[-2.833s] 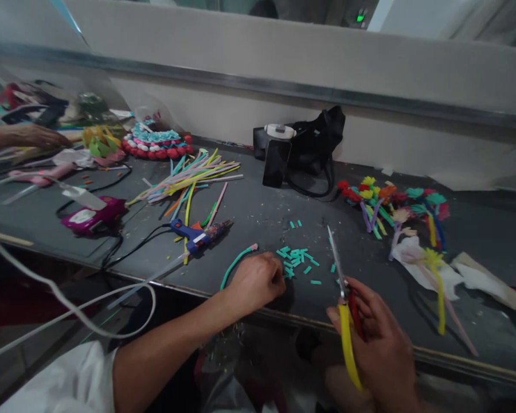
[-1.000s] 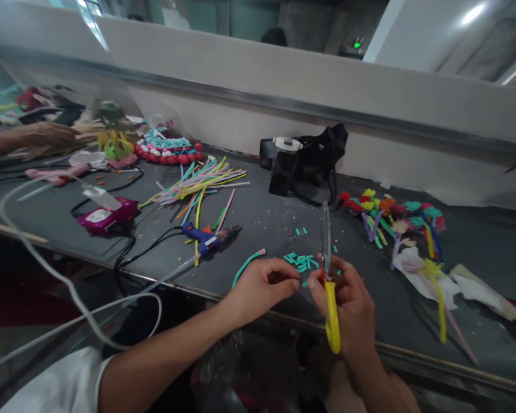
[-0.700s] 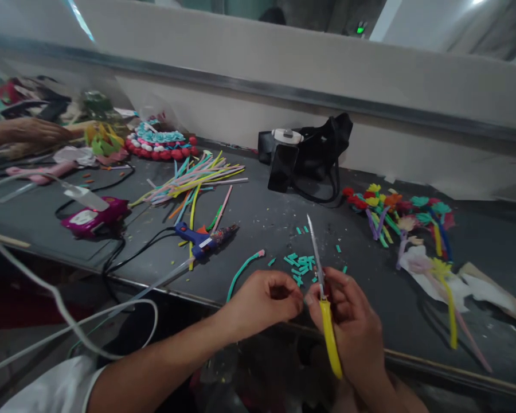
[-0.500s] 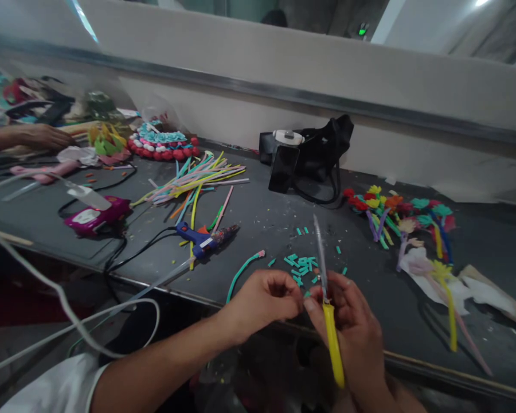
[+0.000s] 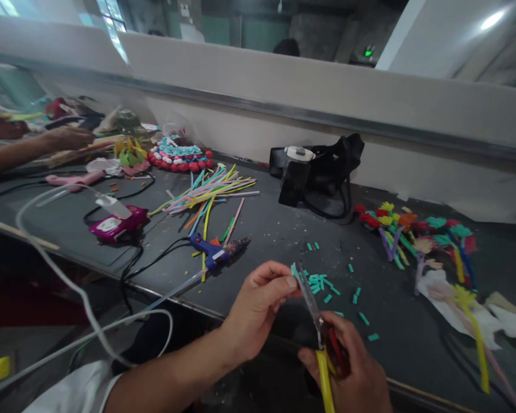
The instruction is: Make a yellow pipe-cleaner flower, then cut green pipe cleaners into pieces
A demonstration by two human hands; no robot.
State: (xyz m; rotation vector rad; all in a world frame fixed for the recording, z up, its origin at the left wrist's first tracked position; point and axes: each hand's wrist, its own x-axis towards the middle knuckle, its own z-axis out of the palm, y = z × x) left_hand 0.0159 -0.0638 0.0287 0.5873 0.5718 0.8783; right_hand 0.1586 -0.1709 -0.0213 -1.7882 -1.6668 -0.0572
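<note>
My left hand (image 5: 258, 307) is closed in a pinch, with a short teal strip (image 5: 294, 269) showing at the fingertips. My right hand (image 5: 355, 364) grips scissors (image 5: 312, 301) with yellow and red on their handles. The blades point up and away from me, their tips right beside the pinched strip. Whether the blades touch it I cannot tell. Just beyond the blades lie several short teal cut pieces (image 5: 316, 282) in a loose heap, with a few scattered to the right.
A blue glue gun (image 5: 210, 252) lies left of my hands, before a pile of coloured fuzzy stems (image 5: 210, 189). A magenta power strip (image 5: 118, 223) trails white cable. Fuzzy flowers (image 5: 406, 221) lie right; a black bag (image 5: 331, 178) stands behind. Another person's hand (image 5: 69, 139) is far left.
The scissors have swung from upright across my right palm to a grip by the handles, blades at my left fingertips. My left hand has turned and raised a teal strip. The view has shifted.
</note>
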